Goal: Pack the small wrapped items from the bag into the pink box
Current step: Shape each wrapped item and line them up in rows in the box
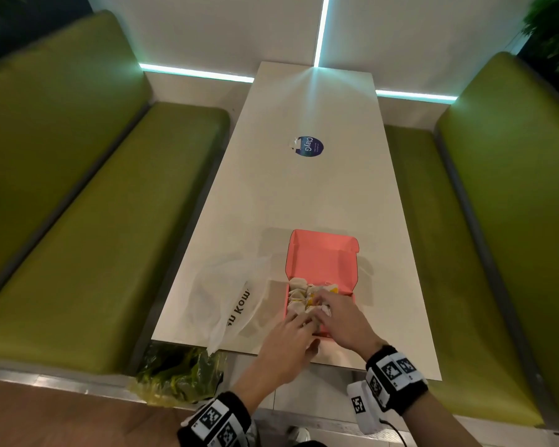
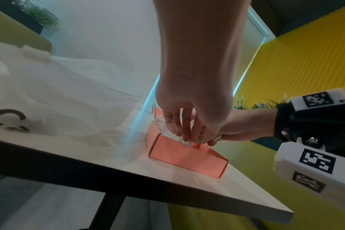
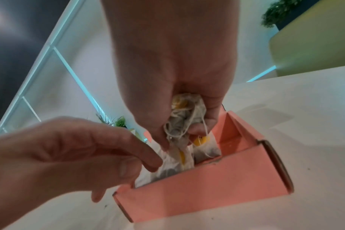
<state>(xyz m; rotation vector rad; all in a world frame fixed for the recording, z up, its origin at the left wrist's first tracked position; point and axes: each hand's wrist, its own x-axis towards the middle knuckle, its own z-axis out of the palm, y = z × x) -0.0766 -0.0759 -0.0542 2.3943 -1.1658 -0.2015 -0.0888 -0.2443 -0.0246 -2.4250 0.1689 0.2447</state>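
Because the pink box [image 1: 321, 259] sits open at the near edge of the surface [image 1: 304, 195], lid tipped back, both hands can work over it from the head view; the white bag [image 1: 226, 295] lies slack just beside it, toward the near left corner.

From the left wrist, the left hand [image 2: 187, 121] reaches down with fingers extended, tips touching the wrapped items [image 2: 167, 130] already in the box, gripping nothing.

From the right wrist, the right hand [image 3: 179, 109] curls round a bunch of small wrapped items [image 3: 184, 119] with strings and yellow tags, held low over the box, probably to seat them beside those inside.
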